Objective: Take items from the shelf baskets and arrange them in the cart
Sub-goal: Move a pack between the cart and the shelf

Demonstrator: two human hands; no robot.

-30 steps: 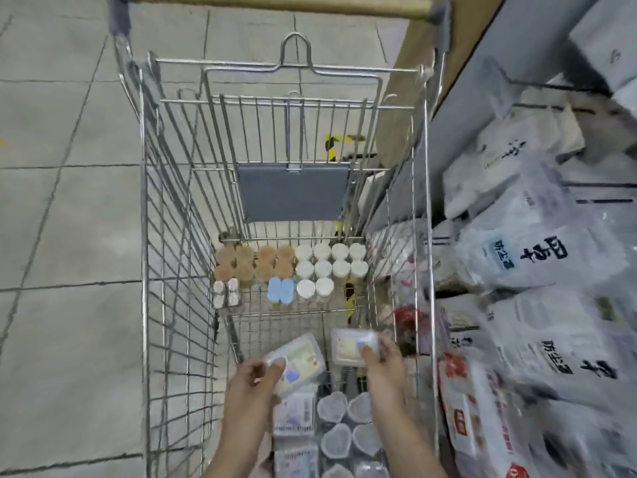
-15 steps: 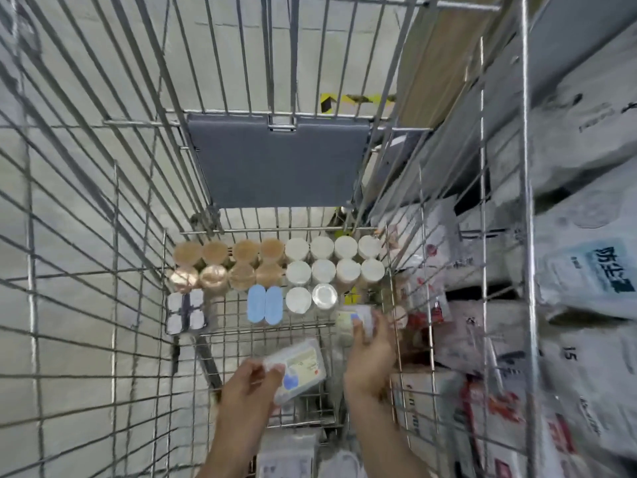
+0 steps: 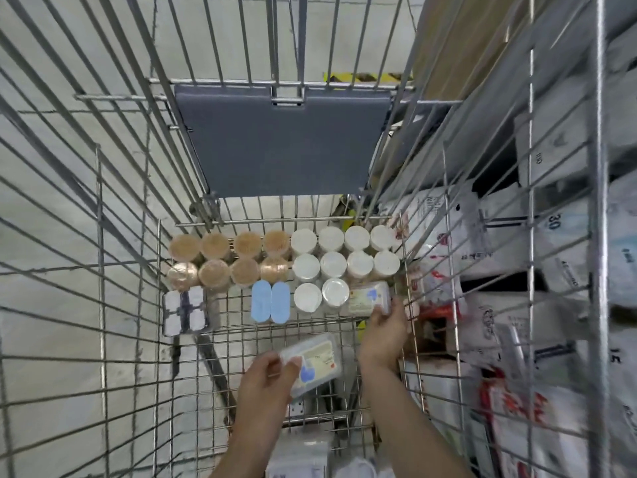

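Head view, looking straight down into the wire cart [image 3: 103,305], and both hands are loaded. The right hand [image 3: 384,334] has its grip closed round the near end of a flat clear box [image 3: 368,298], fingers curled over its edge, and the box sits low at the cart's far right corner, just beside the last white-lidded jar [image 3: 335,292] in the front row. Its long axis runs across the cart, left to right, in line with that row of jars. That's the relation to watch: the slot is directly ahead of the right hand, between the jar and the right wall, and I'd judge the box is about to be released there. Whether it already rests on the cart floor, I cannot tell.

The left hand [image 3: 267,381] pinches a second flat box [image 3: 315,363], thumb and fingers on its left end, held tilted above the bare middle of the cart floor, well back from the rows. Open floor lies ahead of it, between the two blue oval lids [image 3: 270,302] and the near end, so the left hand looks next in line. Brown-lidded jars [image 3: 213,260] fill the far left.
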